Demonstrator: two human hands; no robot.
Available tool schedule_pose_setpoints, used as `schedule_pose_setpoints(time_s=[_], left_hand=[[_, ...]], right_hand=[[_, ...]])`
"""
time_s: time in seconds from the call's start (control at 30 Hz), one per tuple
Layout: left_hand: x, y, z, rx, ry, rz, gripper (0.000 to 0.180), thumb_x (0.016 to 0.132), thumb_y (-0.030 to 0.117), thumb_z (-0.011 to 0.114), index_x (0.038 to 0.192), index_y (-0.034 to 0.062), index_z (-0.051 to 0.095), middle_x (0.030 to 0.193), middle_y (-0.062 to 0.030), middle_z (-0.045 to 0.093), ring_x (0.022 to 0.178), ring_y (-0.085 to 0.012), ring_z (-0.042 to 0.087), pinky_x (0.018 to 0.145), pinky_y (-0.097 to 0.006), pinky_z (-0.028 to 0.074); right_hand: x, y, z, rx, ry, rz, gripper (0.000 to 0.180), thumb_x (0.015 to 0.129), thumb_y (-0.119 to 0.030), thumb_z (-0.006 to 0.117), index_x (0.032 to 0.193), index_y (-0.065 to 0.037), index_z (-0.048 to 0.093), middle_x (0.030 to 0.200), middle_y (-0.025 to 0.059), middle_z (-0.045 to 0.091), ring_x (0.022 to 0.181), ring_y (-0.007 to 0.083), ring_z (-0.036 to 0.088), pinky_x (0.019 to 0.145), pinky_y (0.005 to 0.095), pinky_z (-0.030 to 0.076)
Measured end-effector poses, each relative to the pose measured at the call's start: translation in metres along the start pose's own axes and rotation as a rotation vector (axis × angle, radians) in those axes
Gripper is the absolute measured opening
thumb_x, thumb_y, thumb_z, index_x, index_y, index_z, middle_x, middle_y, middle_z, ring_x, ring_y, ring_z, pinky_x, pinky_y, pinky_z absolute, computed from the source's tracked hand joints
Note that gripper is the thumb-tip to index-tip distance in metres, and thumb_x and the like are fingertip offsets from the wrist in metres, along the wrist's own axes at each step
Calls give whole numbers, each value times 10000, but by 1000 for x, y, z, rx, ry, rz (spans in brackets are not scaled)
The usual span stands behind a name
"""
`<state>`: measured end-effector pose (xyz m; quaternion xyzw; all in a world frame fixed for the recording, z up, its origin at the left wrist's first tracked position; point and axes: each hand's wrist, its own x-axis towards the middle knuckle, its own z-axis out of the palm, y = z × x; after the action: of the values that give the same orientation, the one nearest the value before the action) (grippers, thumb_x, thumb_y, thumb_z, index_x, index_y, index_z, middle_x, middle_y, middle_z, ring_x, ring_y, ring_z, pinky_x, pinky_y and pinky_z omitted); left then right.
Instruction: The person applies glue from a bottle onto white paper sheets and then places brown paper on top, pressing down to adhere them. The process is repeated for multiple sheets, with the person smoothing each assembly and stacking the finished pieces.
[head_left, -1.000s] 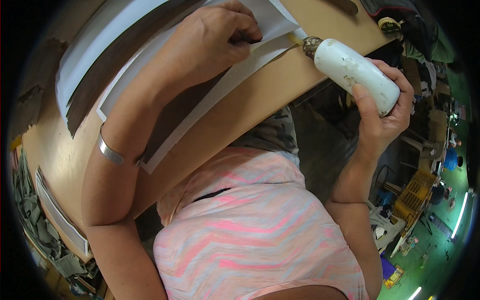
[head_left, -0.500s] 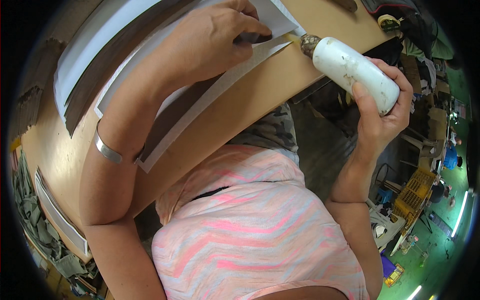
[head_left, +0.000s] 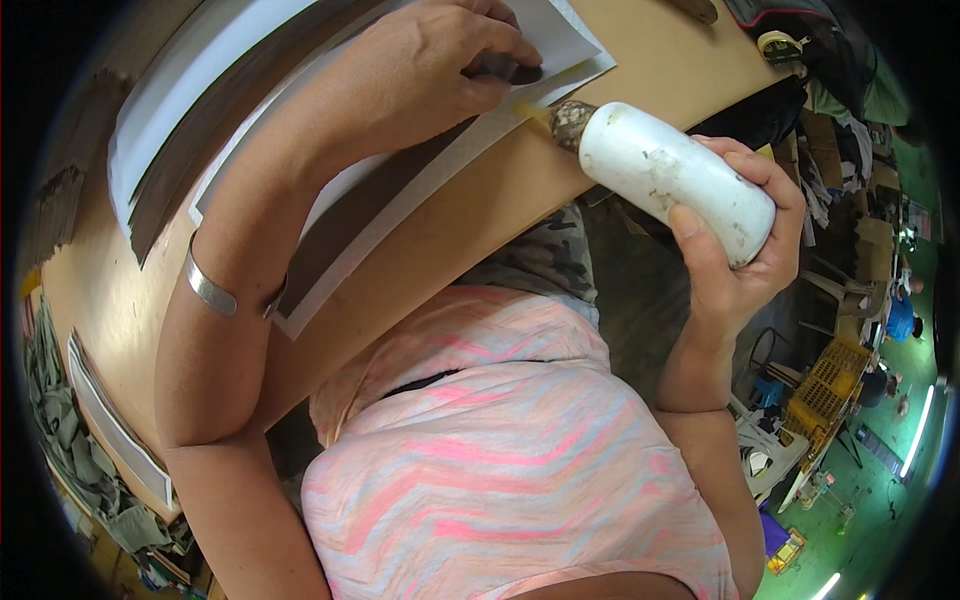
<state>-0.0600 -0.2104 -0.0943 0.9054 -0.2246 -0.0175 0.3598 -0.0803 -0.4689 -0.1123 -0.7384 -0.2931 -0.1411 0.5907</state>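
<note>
At the counter's near edge, the right hand [head_left: 745, 250] grips a white glue bottle [head_left: 672, 178], its nozzle touching a white sheet's corner [head_left: 560, 40]. Just beyond, the left hand [head_left: 430, 65] is closed, fingertips pinching a dark strip [head_left: 505, 72] on that sheet atop the wooden counter [head_left: 650, 60].

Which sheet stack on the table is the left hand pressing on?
The near white sheet with the dark strip, by the white glue bottle; the left hand rests on it. The other stack lies untouched, farther away.
</note>
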Motion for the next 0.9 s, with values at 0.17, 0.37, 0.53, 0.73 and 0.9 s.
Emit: schedule_pose_setpoints(time_s=[0.17, 0.37, 0.53, 0.73, 0.9], left_hand=[[-31, -5, 11, 214, 165, 42, 181, 699, 60, 645, 864, 3, 598, 921, -121, 595, 815, -319, 596, 731, -383, 478], [-76, 21, 10, 398, 125, -130, 227, 656, 25, 677, 837, 40, 540, 976, -85, 554, 831, -319, 572, 710, -387, 459], [-75, 15, 9, 397, 136, -64, 194, 660, -2, 658, 804, 29, 531, 952, -86, 568, 811, -315, 577, 700, -384, 461], [-73, 5, -3, 292, 78, -7, 109, 701, -20, 614, 802, -8, 574, 932, -101, 587, 804, -308, 586, 700, -367, 472], [-63, 19, -29, 108, -111, -162, 147, 738, 22, 610, 870, -34, 643, 944, -144, 614, 846, -293, 601, 759, -347, 485]], right_hand=[[0, 1, 1, -6, 32, 36, 483, 674, 9, 730, 1102, 13, 504, 1051, 177, 599, 969, 219, 607, 854, 323, 496], [-2, -1, 6, 56, 58, 53, 483, 675, 13, 723, 1100, 10, 493, 1062, 190, 583, 970, 239, 603, 865, 344, 492], [-9, -10, 15, 20, -54, -2, 500, 667, -3, 732, 1099, 15, 481, 1045, 194, 580, 961, 250, 598, 860, 355, 492], [-7, -12, 17, -9, 19, 15, 503, 662, -8, 731, 1098, 19, 482, 1033, 198, 578, 953, 258, 593, 853, 359, 492], [-11, -14, 17, -45, -30, -24, 515, 659, -9, 728, 1108, 20, 476, 1034, 201, 577, 952, 268, 593, 849, 368, 495]])
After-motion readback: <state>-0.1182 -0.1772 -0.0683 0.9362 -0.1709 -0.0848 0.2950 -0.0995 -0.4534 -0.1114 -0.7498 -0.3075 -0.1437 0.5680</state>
